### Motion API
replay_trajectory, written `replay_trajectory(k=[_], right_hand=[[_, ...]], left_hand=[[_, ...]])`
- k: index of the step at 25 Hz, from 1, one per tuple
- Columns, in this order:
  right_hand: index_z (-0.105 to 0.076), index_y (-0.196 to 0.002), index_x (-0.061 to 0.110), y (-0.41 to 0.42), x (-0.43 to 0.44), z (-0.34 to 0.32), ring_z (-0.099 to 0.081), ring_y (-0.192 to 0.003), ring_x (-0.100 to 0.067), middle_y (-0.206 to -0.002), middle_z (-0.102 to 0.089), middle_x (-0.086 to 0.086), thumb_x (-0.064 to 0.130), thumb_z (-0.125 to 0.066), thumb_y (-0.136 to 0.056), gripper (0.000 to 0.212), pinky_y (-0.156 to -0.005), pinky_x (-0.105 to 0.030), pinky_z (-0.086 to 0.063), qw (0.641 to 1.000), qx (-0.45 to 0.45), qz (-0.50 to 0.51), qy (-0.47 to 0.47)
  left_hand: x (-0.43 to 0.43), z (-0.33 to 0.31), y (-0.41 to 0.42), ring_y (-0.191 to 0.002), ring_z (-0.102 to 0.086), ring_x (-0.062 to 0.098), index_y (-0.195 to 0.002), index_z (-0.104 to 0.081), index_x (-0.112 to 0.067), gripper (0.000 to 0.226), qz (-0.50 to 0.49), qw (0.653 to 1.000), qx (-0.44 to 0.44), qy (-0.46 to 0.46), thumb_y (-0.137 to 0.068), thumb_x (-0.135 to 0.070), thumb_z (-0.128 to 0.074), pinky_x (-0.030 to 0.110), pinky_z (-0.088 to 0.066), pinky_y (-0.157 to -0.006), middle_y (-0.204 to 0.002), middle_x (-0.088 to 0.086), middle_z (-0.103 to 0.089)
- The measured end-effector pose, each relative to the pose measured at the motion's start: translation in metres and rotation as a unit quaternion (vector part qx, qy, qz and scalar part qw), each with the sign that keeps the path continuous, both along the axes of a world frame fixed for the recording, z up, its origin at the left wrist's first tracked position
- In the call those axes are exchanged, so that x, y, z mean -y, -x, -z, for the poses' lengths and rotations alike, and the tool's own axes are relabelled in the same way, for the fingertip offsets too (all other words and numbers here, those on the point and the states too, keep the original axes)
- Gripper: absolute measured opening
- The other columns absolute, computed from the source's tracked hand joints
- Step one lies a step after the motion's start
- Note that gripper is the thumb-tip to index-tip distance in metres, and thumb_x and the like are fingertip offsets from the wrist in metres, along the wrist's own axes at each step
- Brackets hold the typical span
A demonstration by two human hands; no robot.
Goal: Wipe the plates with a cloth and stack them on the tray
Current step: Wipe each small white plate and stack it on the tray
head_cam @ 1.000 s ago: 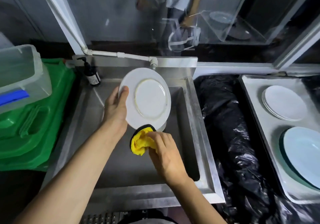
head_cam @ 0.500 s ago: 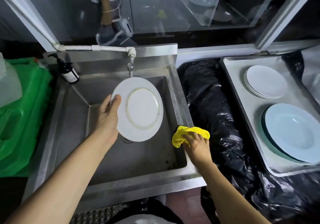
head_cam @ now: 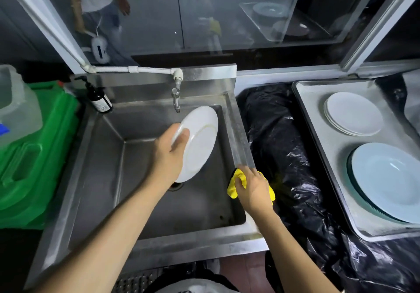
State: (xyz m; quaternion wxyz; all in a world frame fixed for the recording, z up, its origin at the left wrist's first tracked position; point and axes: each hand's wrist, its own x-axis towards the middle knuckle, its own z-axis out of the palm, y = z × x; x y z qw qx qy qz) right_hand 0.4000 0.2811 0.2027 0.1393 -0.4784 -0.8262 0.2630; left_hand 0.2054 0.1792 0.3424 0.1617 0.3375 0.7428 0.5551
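White and glossy, the dinner plate (head_cam: 200, 143) hangs tilted over the steel sink (head_cam: 238, 133), underside toward me, its rim gripped in my left hand (head_cam: 169, 156). My right hand (head_cam: 254, 186) clutches the bunched yellow cloth (head_cam: 236, 183) at the sink's right edge. Wiping looks finished, so next comes a careful carry to the white plate stack (head_cam: 354, 113) at the tray's (head_cam: 331, 143) far end.

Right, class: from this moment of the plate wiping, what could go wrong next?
1. The left hand grips the plate by one edge, tilted over the sink; it might slip and chip.
2. The plate's upper edge sits near the tap; a swing could knock it.
3. The right hand holds the cloth off the plate, at the sink rim; the plate may reach the tray unwiped.
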Motion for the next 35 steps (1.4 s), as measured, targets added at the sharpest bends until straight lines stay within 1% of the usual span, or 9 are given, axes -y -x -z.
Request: replay_trajectory(k=[3,5,8,10,17,21,24,31,35], right_hand=[[-0.071,-0.114,0.019,0.031,0.002,-0.056,-0.066,-0.082,-0.009,-0.090,-0.073,0.001,0.027,-0.057,-0.102,0.020,-0.079,-0.026,-0.053,0.960,-0.218,0.083,0.155],[-0.074,-0.098,0.019,0.047,-0.001,-0.089,-0.070,-0.072,-0.016,-0.078,-0.074,-0.004,0.041,-0.056,-0.101,0.029,-0.077,-0.039,-0.059,0.899,-0.331,0.133,0.254],[-0.073,-0.079,0.012,0.056,-0.012,-0.117,-0.071,-0.065,-0.023,-0.070,-0.073,-0.006,0.058,-0.061,-0.093,0.049,-0.066,-0.040,-0.061,0.864,-0.356,0.180,0.308],[-0.069,-0.066,0.013,0.055,-0.016,-0.120,-0.072,-0.061,-0.024,-0.063,-0.071,-0.006,0.039,-0.070,-0.092,0.037,-0.068,-0.045,-0.064,0.877,-0.316,0.194,0.306],[-0.074,-0.057,0.024,0.053,-0.009,-0.104,-0.073,-0.073,-0.039,-0.061,-0.071,-0.009,0.022,-0.066,-0.072,0.017,-0.069,-0.056,-0.062,0.904,-0.249,0.222,0.267],[-0.070,-0.061,0.021,0.049,-0.003,-0.105,-0.070,-0.067,-0.031,-0.064,-0.070,-0.007,0.010,-0.069,-0.085,0.026,-0.074,-0.058,-0.061,0.890,-0.284,0.252,0.253],[-0.071,-0.066,0.025,0.044,0.000,-0.109,-0.065,-0.070,-0.021,-0.067,-0.069,-0.002,0.007,-0.069,-0.089,0.028,-0.079,-0.058,-0.060,0.878,-0.316,0.261,0.247],[-0.072,-0.075,0.021,0.035,0.004,-0.118,-0.063,-0.071,-0.018,-0.073,-0.070,-0.001,0.009,-0.068,-0.093,0.022,-0.074,-0.046,-0.061,0.867,-0.345,0.283,0.224],[-0.076,-0.082,0.019,0.027,-0.007,-0.116,-0.068,-0.070,-0.020,-0.074,-0.074,0.000,0.012,-0.068,-0.092,0.014,-0.065,-0.042,-0.063,0.868,-0.332,0.302,0.213]], left_hand=[[0.007,0.006,-0.004,-0.078,-0.054,0.017,-0.107,-0.062,-0.029,0.018,0.101,0.984,-0.129,0.068,-0.101,-0.039,-0.048,0.035,-0.044,-0.070,-0.085,-0.002,-0.063],[0.012,0.005,-0.014,-0.073,-0.047,0.018,-0.113,-0.064,-0.024,0.018,0.115,0.949,-0.279,0.092,-0.101,-0.027,-0.050,0.033,-0.039,-0.060,-0.079,0.003,-0.064],[0.017,0.002,-0.027,-0.070,-0.064,0.019,-0.113,-0.065,-0.022,0.031,0.147,0.867,-0.465,0.100,-0.095,-0.019,-0.041,0.034,-0.048,-0.053,-0.084,-0.001,-0.071],[0.018,0.013,-0.027,-0.082,-0.071,0.015,-0.118,-0.064,-0.024,0.030,0.169,0.849,-0.490,0.102,-0.093,-0.011,-0.051,0.032,-0.056,-0.061,-0.099,-0.006,-0.074],[0.022,0.032,-0.021,-0.104,-0.069,0.015,-0.115,-0.072,-0.023,0.038,0.238,0.871,-0.416,0.107,-0.078,-0.016,-0.082,0.034,-0.058,-0.084,-0.120,-0.005,-0.071],[0.028,0.020,-0.008,-0.104,-0.063,0.013,-0.106,-0.074,-0.026,0.037,0.218,0.886,-0.394,0.112,-0.092,-0.053,-0.055,0.031,-0.051,-0.091,-0.113,-0.010,-0.071],[0.026,0.016,0.013,-0.106,-0.059,0.020,-0.110,-0.071,-0.021,0.030,0.136,0.922,-0.348,0.098,-0.097,-0.038,-0.049,0.034,-0.045,-0.097,-0.113,-0.007,-0.070],[0.003,0.014,0.047,-0.110,-0.057,0.022,-0.133,-0.055,-0.022,0.037,0.020,0.984,0.029,0.172,-0.095,-0.019,-0.056,0.039,-0.047,-0.099,-0.127,0.006,-0.062],[-0.011,0.001,0.042,-0.104,-0.058,0.021,-0.128,-0.058,-0.027,0.034,0.040,0.979,0.104,0.169,-0.095,-0.018,-0.057,0.038,-0.048,-0.098,-0.113,0.003,-0.064]])
